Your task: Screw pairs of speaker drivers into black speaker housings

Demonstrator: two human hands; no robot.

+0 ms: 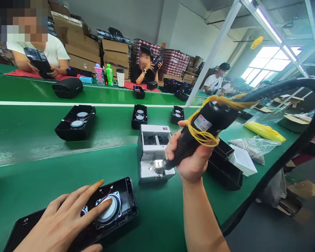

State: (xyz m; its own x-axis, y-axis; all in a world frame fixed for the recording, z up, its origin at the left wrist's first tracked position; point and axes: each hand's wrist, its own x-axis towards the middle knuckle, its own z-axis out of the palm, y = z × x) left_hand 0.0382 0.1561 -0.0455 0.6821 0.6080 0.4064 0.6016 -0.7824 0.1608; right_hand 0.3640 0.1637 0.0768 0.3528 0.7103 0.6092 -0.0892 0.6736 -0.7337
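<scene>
My right hand point(193, 157) is wrapped round a black electric screwdriver point(196, 129) with yellow cord tied about its body. The tool's tip meets the front of a grey screw feeder point(154, 140) standing on the green bench. Flat and with fingers spread, my left hand point(65, 213) rests on a black speaker housing point(126, 203). One finger lies on the round white speaker driver point(109, 210), next to a thin red wire with a white plug. A second driver is mostly hidden under the hand.
Speaker housings point(76, 122) sit on the conveyor point(28, 129) beyond the bench. To the right are black casings point(225, 168), a white box point(243, 159) and a bag of screws point(252, 150). A thick black hose point(278, 154) curves down the right side. Co-workers sit across the line.
</scene>
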